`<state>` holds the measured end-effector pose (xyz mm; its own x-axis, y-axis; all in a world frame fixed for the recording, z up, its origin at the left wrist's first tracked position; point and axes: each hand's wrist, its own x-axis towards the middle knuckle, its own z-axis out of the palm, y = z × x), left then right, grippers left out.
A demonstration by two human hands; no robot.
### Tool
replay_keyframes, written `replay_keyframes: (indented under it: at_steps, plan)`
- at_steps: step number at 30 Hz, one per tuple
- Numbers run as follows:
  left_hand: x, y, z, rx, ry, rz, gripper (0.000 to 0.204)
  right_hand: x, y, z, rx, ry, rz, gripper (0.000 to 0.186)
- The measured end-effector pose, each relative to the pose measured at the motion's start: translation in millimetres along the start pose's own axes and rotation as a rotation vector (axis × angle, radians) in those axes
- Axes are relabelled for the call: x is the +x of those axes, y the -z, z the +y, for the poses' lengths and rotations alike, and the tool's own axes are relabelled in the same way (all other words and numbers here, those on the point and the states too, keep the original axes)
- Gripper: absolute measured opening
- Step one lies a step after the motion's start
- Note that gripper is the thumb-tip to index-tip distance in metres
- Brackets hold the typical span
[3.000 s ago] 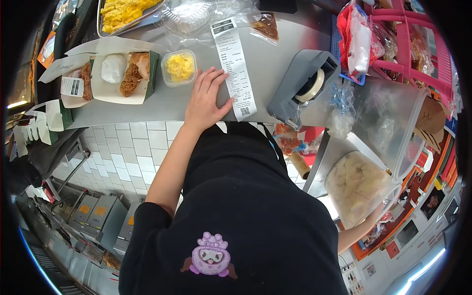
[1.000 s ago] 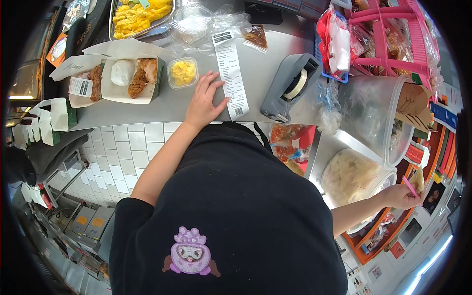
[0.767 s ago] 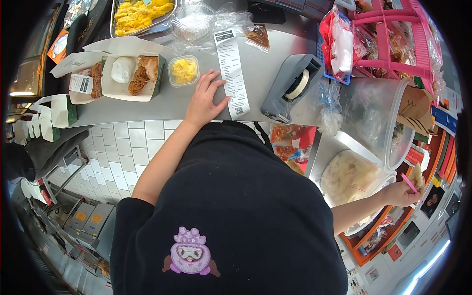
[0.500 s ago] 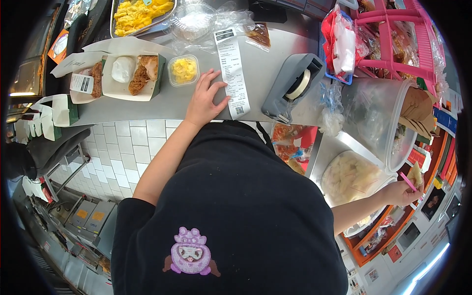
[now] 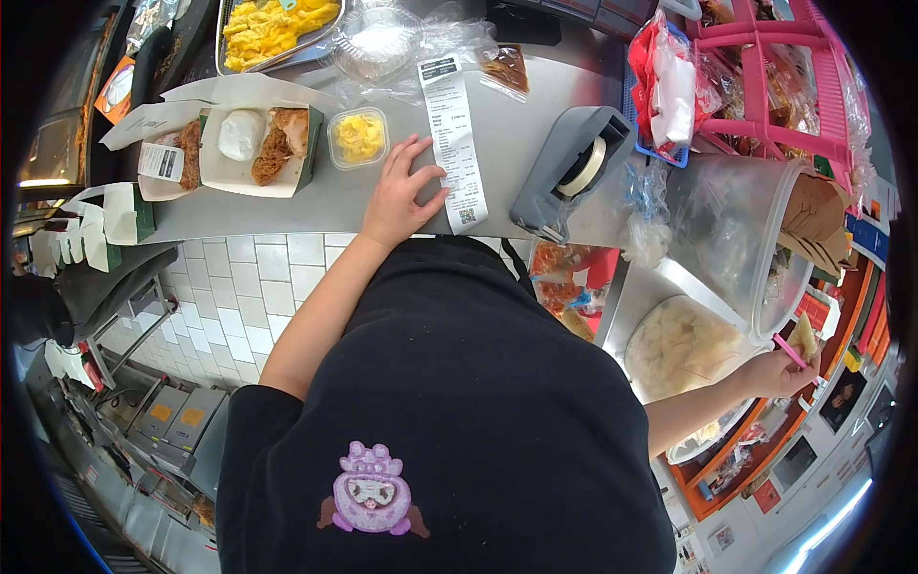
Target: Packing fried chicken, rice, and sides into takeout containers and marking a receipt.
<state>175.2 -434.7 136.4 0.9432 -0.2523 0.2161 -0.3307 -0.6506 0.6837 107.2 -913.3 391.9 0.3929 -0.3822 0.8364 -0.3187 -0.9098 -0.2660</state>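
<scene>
My left hand (image 5: pixel 405 197) lies on the steel counter with its fingers apart, the fingertips at the left edge of a long printed receipt (image 5: pixel 452 143). Just beyond it sits a small clear tub of yellow chunks (image 5: pixel 360 139). Out at the far right, my right hand (image 5: pixel 779 374) is closed on a small pale packet (image 5: pixel 803 337) with a pink strip along it; its contents are too small to make out. Below that arm's reach, a clear tub (image 5: pixel 684 349) holds pale pieces. A grey tape dispenser (image 5: pixel 574 172) stands right of the receipt.
Open cartons hold fried chicken (image 5: pixel 276 153) and a white rounded mound (image 5: pixel 239 135). A tray of yellow pieces (image 5: pixel 273 33), clear plastic lids (image 5: pixel 378 43) and a brown sauce packet (image 5: pixel 505 72) lie behind. A pink basket (image 5: pixel 765 77) and a large clear bin (image 5: pixel 732 220) crowd the right.
My right hand has shifted slightly left with the pale packet in it. The left hand stays by the receipt.
</scene>
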Motion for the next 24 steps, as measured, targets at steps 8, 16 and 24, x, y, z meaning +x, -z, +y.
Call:
replay_keyframes:
  at_steps: [8, 16, 24]
  plan:
    - [-1.6, -3.0, 1.3, -0.032, 0.015, 0.003, 0.023, 0.6, -2.3, 19.3, 0.127, -0.006, 0.011, 0.014]
    - [-1.5, -1.5, -2.3, -0.05, 0.017, 0.024, 0.023, 7.1, 3.8, 25.0, 0.062, -0.1, -0.032, 0.019]
    - [-1.7, -2.5, -8.1, -0.12, -0.028, 0.013, 0.024, 8.0, 8.3, 46.8, -0.035, -0.041, 0.059, 0.027]
